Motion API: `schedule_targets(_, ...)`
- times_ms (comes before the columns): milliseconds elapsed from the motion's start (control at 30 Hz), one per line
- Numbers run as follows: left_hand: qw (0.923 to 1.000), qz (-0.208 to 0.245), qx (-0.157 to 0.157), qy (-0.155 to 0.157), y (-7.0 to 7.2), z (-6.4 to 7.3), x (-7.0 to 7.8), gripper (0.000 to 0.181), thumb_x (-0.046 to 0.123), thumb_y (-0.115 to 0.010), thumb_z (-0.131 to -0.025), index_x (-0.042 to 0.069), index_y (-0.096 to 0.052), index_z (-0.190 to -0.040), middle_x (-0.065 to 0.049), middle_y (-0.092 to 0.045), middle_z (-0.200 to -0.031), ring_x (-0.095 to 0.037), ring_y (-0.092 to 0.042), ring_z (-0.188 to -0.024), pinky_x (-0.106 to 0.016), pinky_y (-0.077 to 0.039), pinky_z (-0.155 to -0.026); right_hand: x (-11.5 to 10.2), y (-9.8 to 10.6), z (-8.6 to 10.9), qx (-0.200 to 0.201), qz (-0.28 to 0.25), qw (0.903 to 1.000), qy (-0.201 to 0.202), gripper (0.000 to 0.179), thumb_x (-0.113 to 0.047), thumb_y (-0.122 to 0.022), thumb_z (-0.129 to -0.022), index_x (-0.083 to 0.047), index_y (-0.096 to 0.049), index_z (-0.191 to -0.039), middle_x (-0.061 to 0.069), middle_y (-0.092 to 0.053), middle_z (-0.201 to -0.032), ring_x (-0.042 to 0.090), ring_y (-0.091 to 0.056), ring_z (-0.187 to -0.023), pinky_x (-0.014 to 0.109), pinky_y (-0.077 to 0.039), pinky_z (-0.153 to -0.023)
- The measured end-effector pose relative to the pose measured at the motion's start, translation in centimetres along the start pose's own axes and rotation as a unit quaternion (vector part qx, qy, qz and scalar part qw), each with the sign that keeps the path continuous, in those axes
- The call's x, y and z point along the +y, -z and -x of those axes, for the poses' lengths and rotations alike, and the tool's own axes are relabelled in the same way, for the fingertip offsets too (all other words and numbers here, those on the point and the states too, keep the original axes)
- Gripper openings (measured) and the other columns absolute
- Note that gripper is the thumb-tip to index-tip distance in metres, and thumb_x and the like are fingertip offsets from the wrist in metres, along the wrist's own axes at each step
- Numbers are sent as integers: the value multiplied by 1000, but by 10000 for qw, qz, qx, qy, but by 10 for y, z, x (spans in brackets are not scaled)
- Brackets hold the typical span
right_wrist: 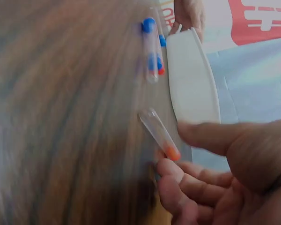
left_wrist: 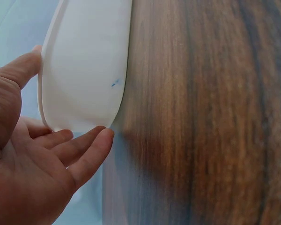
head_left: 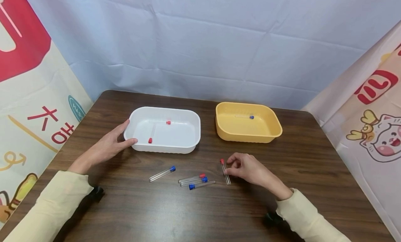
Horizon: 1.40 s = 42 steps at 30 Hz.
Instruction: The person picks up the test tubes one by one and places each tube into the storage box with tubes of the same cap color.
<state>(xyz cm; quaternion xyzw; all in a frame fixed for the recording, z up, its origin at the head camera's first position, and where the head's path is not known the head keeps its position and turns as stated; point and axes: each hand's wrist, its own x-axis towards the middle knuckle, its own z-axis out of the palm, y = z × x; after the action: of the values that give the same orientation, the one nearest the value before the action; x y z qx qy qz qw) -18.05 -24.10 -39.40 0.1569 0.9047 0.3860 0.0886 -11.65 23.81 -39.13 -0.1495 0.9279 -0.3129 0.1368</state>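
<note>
My left hand (head_left: 104,148) rests against the left end of a white plastic basin (head_left: 163,149), its fingers and thumb spread along the end wall and rim. Inside that basin lie two red-capped test tubes (head_left: 168,123). On the right, my right hand (head_left: 249,168) reaches down beside a clear test tube with a red cap (head_left: 225,173). In the right wrist view, thumb and fingers (right_wrist: 210,136) stand apart around this tube, which still lies on the table. Contact between fingertips and tube is hard to judge there.
Near the middle of the brown wooden table (head_left: 150,214) lie several test tubes (head_left: 192,181) with red or blue caps, and a blue-capped one (head_left: 162,173) to their left. A yellow basin (head_left: 250,137) at the back right holds a blue-capped tube (head_left: 251,117). Cloth (head_left: 213,54) hangs behind.
</note>
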Motion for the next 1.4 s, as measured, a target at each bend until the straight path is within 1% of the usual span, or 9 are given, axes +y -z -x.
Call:
schedule_targets(133, 10000, 25, 1, 1, 0, 0, -1, 96, 43, -65, -103, 0, -5, -164, -24, -9, -170, -43, -13, -155, -64, -18, -120, 7, 6, 0, -324, -7, 9985, 439, 53, -28, -87, -86, 1, -64, -123, 0, -63, -91, 13, -56, -76, 26, -48, -66)
schedule_targets(267, 10000, -13, -12, 40, -1, 1, -1, 97, 44, -64, -102, 1, -4, -165, -24, -8, -170, -44, -13, -155, -65, -18, -119, 10, 7, 0, -482, 89, 9969, 622, 71, -30, -92, -80, 2, -59, -135, 4, -60, -101, 17, -56, -84, 27, -50, -71)
schedule_targets(400, 10000, -13, -25, 71, -1, 1, -2, 98, 45, -65, -102, 2, -3, -165, -24, -8, -170, -44, -13, -155, -66, -19, -119, 12, 6, 0, -500, 319, 9951, 791, 82, -34, -94, -76, 0, -56, -141, 4, -58, -106, 19, -55, -90, 28, -50, -76)
schedule_targets(567, 10000, 4, -26, 77, -1, 0, -3, 98, 45, -65, -102, 2, -3, -165, -24, -8, -170, -44, -13, -154, -65, -19, -119, 13, 6, 0, -607, 513, 9934, 828, 92, -39, -96, -73, -3, -53, -146, 3, -55, -109, 19, -53, -91, 28, -49, -76)
schedule_targets(767, 10000, -10, -35, 90, -1, 0, -2, 98, 46, -64, -102, 2, -3, -165, -23, -7, -170, -44, -12, -155, -65, -18, -119, 12, 7, 0, -751, 676, 9914, 838, 98, -44, -95, -73, -3, -50, -150, 3, -53, -109, 19, -51, -91, 27, -47, -74)
schedule_targets(967, 9999, -2, -47, 116, -1, 1, -1, 98, 46, -64, -102, 3, -3, -165, -23, -7, -170, -44, -12, -155, -66, -19, -119, 11, 6, 0, -799, 912, 9896, 769, 102, -46, -95, -71, -5, -48, -151, 2, -51, -111, 16, -51, -90, 27, -45, -71)
schedule_targets(1133, 9999, -24, -62, 159, -1, 0, 0, 99, 48, -64, -102, 4, -2, -165, -23, -7, -170, -44, -12, -155, -66, -18, -119, 10, 4, 0, -772, 1088, 9886, 702, 104, -47, -96, -70, -6, -48, -152, 1, -50, -109, 14, -48, -84, 27, -43, -67)
schedule_targets(1400, 9998, -35, -71, 180, -1, 1, 0, 99, 48, -64, -102, 3, -2, -165, -23, -6, -170, -45, -12, -155, -66, -19, -119, 9, 1, 0, -652, 1297, 9862, 791, 101, -45, -96, -69, -6, -51, -150, 1, -47, -102, 11, -45, -78, 25, -42, -65)
